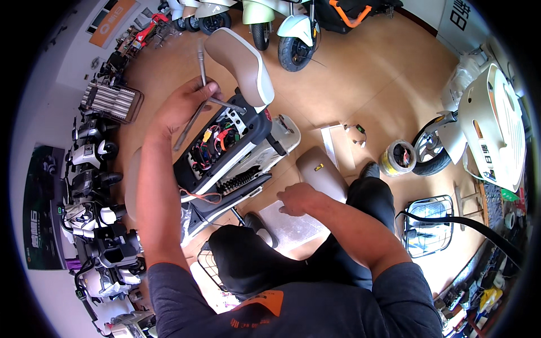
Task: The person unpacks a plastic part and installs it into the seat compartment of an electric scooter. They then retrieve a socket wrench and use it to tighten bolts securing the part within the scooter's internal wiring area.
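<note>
My left hand is closed around a three-armed socket wrench. One arm of the wrench reaches to the rear end of an electric scooter's dark seat frame, just below a tan padded backrest. In the frame's uncovered compartment lies a bundle of coloured wires and connectors. My right hand hangs with loosely bent fingers, nothing visible in it, over a white padded sheet on the floor. Beside it is a tan seat cushion with a small yellow item on top.
A clear tub of small parts stands near a cream scooter on the right. Nearby are a wire basket and open cardboard. More scooters line the left wall and far side.
</note>
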Demonstrator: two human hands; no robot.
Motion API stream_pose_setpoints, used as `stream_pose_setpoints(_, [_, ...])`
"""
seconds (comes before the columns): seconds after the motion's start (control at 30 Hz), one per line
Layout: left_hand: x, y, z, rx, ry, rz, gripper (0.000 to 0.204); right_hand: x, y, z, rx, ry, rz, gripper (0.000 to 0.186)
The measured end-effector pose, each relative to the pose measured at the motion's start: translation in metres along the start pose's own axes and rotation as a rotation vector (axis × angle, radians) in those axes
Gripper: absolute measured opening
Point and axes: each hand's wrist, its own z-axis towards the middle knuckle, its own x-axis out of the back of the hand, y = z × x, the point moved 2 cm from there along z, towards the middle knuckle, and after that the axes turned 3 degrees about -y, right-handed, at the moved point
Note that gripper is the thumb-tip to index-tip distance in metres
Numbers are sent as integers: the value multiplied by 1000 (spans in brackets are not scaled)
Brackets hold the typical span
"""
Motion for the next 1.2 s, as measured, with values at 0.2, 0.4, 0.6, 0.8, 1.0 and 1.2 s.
stream_pose_setpoints(0.2, [-13, 12, -20, -430, 291, 971, 25, 2, 3, -1, -17, 32, 15, 49])
stream_pose_setpoints(0.4, [-91, -46, 0, -666, 752, -28, 35, -3, 6, 0, -1, 35, 0, 48])
stream_pose_setpoints(0.6, [-82, -81, 20, -456, 757, -1319, 33, -1, 6, -4, -7, 37, 11, 47])
stream_pose_setpoints(0.8, [-18, -24, -5, -106, -18, -329, 23, -1, 3, -2, 11, 32, 8, 47])
stream_pose_setpoints(1.0, [-26, 18, -24, -451, 291, 1091, 22, -5, 2, 1, 27, 50, 4, 47])
stream_pose_setpoints(1.2, [-79, -65, -1, -594, 808, -43, 41, -4, 1, 0, 34, 33, -9, 48])
